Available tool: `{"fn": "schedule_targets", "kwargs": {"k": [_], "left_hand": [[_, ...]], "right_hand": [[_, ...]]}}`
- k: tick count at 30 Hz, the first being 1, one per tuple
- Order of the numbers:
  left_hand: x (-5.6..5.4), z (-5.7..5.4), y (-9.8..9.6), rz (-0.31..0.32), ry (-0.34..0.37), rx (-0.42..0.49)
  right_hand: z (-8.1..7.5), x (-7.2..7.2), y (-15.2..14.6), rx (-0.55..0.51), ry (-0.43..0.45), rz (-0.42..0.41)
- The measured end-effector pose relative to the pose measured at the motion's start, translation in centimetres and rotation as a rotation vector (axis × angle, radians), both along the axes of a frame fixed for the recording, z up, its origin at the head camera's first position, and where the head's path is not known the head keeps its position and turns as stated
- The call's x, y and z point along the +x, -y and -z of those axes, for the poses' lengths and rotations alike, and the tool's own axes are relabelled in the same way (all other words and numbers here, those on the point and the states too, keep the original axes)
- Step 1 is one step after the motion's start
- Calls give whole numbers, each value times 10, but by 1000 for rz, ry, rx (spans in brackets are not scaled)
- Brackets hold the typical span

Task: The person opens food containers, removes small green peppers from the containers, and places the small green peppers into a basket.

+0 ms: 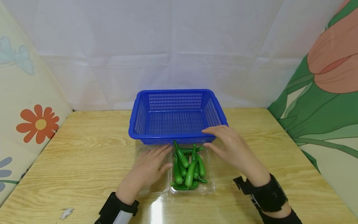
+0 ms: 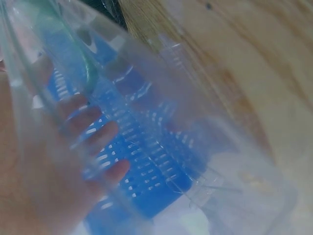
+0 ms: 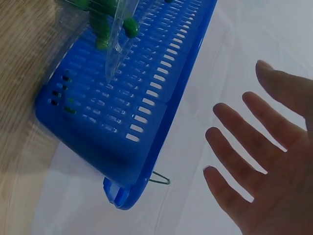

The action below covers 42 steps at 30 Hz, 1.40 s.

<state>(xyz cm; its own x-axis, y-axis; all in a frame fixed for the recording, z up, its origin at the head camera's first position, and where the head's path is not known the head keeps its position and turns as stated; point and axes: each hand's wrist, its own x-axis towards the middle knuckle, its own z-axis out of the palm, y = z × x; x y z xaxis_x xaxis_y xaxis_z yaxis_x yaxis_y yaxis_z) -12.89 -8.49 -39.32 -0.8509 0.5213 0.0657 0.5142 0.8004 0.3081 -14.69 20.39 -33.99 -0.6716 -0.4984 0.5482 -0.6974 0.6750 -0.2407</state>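
Observation:
A clear plastic container (image 1: 211, 182) in the head view holds several long green peppers (image 1: 191, 174). Its clear lid (image 1: 158, 187) is folded out flat to the left. My left hand (image 1: 148, 168) is over that lid, fingers stretched forward, fingertips by the peppers. In the left wrist view, clear plastic (image 2: 215, 152) hangs between the camera and the left hand (image 2: 54, 166). My right hand (image 1: 230, 146) hovers at the right front corner of the blue basket (image 1: 173, 136). Its fingers are spread and hold nothing, as the right wrist view of the hand (image 3: 274, 152) shows.
The basket stands right behind the container, near the white cloth backdrop (image 1: 156, 37). Its inside holds nothing. Patterned panels (image 1: 39, 81) flank the wooden table (image 1: 92, 155) on both sides. A worn patch (image 1: 66, 213) marks the table's front left.

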Motion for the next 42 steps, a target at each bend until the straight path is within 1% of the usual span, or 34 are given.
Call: {"fn": "schedule_targets", "kwargs": {"k": [9,16,20,26,31,34,38,42], "left_hand": [[-1,0,1,3,-16,6],[-2,1,1,0,-12,7],[-1,1,1,-2,-15,1],[0,1,1,-5,-23,-1],[0,1,1,-3,-29,-7],[0,1,0,0,-29,-12],[-1,1,0,-1,-17,-17],[-1,0,-1,-3,-9,-16]], "right_hand": [[0,3,6,53,34,-17],[4,4,9,69,63,-69],[6,5,11,82,131,-107],[8,5,16,158,270,-155],[10,7,18,195,326,-167],[13,8,21,225,337,-176],[16,9,25,271,331,-189],[19,11,27,294,339,-196]]}}
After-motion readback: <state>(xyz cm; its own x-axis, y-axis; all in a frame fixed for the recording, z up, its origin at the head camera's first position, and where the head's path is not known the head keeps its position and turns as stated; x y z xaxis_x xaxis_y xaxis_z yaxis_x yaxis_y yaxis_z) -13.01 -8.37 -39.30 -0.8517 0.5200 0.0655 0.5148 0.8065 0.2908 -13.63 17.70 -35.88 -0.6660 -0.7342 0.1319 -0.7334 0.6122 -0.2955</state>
